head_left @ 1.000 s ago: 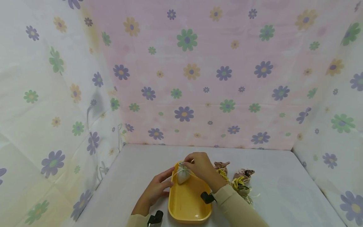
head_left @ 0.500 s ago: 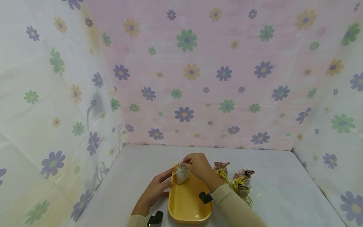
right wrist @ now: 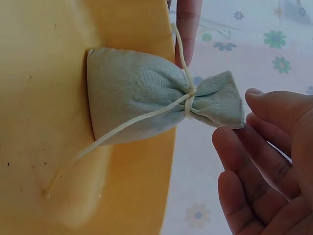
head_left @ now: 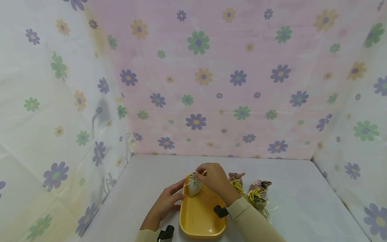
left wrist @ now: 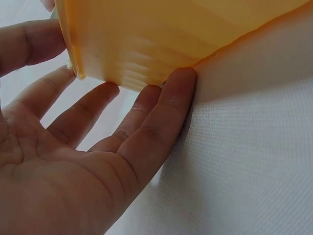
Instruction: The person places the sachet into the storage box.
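A yellow tray [head_left: 202,218] lies lengthwise on the table. Inside its far-left corner stands a small pale green drawstring bag [head_left: 194,189], upright, its neck tied with a cream cord [right wrist: 139,118]. Beside the bag's gathered top is my right hand [head_left: 213,177]. In the right wrist view the thumb stands slightly apart from the cloth edge, while a fingertip meets or nearly meets the corner of the top. My left hand [head_left: 164,201] rests against the tray's left side with fingers extended; in the left wrist view its fingertips [left wrist: 180,81] touch the outer wall.
Right of the tray sit several more drawstring bags: a pink one [head_left: 236,176], a brownish-pink one [head_left: 262,185] and a green one [head_left: 258,202], with yellow and cream cords. Flower-print cloth [head_left: 199,84] encloses the white table [head_left: 299,195] at the back and sides.
The bag has shifted slightly left in the tray over the last second. My right hand moved left with it, then back right a little. The left hand has stayed in place.
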Tool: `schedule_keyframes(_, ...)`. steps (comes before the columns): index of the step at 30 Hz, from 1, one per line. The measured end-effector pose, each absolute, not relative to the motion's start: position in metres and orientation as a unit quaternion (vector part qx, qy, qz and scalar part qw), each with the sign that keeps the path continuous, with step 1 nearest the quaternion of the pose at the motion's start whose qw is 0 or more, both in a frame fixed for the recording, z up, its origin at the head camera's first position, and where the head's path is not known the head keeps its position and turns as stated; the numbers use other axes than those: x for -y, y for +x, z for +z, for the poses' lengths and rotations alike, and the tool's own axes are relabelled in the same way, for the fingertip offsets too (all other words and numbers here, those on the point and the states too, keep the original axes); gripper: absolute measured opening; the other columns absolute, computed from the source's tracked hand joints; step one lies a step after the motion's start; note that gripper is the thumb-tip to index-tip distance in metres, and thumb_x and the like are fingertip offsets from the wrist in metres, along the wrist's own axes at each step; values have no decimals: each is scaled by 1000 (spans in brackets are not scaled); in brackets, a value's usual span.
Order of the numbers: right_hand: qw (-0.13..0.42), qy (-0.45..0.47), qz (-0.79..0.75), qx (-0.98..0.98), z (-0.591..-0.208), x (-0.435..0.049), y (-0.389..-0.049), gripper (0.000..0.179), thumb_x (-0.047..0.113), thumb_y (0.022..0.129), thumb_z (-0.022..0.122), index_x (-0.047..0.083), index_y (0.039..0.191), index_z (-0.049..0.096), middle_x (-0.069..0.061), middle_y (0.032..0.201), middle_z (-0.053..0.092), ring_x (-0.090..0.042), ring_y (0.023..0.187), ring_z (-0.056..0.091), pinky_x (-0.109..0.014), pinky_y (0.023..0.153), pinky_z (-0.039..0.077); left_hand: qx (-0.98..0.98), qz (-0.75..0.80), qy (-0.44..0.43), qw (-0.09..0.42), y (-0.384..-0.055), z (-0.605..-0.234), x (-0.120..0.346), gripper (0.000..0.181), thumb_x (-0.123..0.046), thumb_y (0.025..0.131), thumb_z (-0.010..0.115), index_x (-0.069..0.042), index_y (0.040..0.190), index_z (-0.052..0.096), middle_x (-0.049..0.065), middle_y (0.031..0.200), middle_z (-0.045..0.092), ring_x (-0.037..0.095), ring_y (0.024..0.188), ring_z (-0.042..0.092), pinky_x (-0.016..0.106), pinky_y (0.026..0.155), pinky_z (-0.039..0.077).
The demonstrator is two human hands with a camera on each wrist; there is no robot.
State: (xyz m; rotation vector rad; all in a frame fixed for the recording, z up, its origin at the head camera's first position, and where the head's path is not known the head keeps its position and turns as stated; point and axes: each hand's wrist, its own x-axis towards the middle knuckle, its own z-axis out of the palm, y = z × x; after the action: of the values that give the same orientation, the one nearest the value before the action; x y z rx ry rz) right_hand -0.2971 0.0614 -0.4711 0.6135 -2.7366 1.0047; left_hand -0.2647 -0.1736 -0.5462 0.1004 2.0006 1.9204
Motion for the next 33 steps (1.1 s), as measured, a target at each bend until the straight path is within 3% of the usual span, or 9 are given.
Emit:
schedule_keyframes(17,130,208,344,906,-456,-90,-269,15,38,93,78,26,101,80,17,91,71,0,78,67,-19,65,57,-710,678,31,188,-263,-546,172,70,-13,95,66,-27,159,43,16,170,26,47,150,34,54,89,62)
schedule_keyframes(22,155,218,353,897,-449,-102,-254,16,32,90,82,22,103,79,13,92,73,-5,80,69,-23,69,60,-712,674,34,192,-262,-545,173,70,-14,96,66,-28,160,42,16,171,25,48,151,31,55,90,62)
schedule_keyframes(33,193,158,385,889,-456,-140,-226,22,28,85,87,29,105,78,14,97,75,-7,86,69,-33,77,63,-711,677,33,188,-262,-546,173,70,-12,96,66,-29,160,42,15,171,26,47,150,34,55,91,61)
